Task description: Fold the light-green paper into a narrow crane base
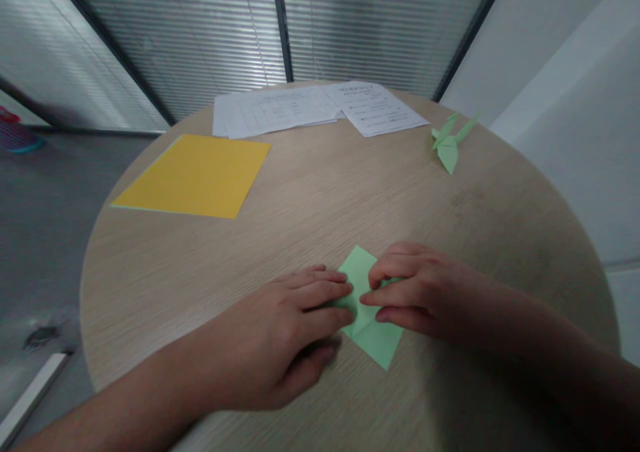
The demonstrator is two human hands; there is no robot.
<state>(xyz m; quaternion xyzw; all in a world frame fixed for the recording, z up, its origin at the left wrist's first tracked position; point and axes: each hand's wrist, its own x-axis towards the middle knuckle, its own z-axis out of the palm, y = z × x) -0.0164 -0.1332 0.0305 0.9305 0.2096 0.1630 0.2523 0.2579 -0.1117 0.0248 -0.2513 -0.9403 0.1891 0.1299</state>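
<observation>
Steadying green paper [369,320] on desk [310,219] with straight-fingered left hand [296,325], apparently folding with curled right hand [414,291] (can't tell if pinching), so probably needs careful alignment next.

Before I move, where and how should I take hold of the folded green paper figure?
Pinch the green paper figure lightly at its middle, probably from above with the right hand, which is nearer. Its folds gather there, while the thin points spread outward and could bend.

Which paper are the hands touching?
The green paper nearest us, under the fingers of the left hand and right hand. The yellow paper, white printed sheets and green folded bird lie farther away, untouched.
</observation>
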